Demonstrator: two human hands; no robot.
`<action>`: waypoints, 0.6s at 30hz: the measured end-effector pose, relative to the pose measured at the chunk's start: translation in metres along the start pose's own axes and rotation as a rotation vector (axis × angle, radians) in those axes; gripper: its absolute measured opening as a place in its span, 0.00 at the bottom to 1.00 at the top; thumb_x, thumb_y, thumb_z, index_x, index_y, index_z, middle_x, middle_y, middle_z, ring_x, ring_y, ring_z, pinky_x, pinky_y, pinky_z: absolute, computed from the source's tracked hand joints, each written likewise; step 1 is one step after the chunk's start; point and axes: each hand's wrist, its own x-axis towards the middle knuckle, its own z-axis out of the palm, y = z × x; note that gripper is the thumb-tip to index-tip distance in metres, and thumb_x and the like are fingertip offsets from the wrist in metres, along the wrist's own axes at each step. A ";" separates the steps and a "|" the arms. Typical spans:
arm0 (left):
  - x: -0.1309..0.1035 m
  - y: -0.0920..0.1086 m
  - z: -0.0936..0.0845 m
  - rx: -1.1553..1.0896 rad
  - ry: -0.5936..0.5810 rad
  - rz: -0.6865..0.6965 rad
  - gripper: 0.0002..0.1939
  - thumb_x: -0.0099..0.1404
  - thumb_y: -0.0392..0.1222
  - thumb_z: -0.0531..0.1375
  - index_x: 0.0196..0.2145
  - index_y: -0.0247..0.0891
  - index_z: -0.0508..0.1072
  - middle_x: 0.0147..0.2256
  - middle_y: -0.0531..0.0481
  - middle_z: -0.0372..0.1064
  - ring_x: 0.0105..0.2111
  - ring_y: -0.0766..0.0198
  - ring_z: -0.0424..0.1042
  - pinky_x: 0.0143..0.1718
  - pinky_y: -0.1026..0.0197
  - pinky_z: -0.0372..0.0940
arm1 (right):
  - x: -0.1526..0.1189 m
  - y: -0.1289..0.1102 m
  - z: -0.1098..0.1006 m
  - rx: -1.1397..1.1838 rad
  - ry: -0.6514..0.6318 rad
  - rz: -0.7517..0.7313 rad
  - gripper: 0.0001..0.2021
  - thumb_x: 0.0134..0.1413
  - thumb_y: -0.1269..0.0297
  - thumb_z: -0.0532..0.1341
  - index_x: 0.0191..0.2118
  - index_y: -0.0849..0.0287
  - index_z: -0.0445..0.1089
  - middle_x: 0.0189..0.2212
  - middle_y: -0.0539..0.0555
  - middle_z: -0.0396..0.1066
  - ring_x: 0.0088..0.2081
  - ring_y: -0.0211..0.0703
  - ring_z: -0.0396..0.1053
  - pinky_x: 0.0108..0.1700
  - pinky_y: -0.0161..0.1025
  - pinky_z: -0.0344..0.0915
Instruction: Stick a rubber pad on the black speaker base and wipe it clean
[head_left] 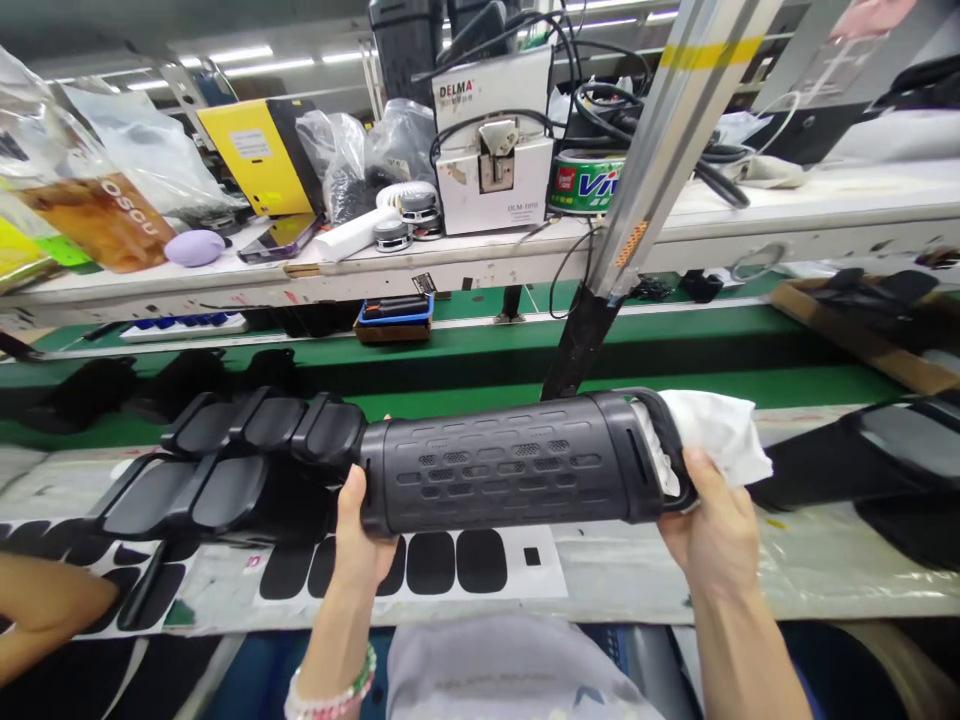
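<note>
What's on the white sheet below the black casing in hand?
A row of black rounded pads and, at right, a small black square. The left hand, gripping the black casing, covers part of the row; what's behind it can't be seen.

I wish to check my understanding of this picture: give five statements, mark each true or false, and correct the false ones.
The left hand holds one end of the long black casing. True.
The right hand is away from the casing. False: the right hand holds the other end.
The cloth at the right hand is white. True.
The beaded bracelet is on the right wrist. False: the bracelet is on the left.
The yellow box stands right of the DELMA box. False: the yellow box stands left.
</note>
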 end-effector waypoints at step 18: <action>-0.006 -0.019 -0.006 0.230 -0.602 0.396 0.31 0.68 0.62 0.54 0.64 0.50 0.60 0.65 0.56 0.54 0.67 0.52 0.49 0.68 0.56 0.47 | 0.034 0.011 0.017 -0.072 0.176 0.146 0.08 0.46 0.63 0.66 0.34 0.61 0.74 0.29 0.49 0.71 0.24 0.31 0.66 0.23 0.25 0.66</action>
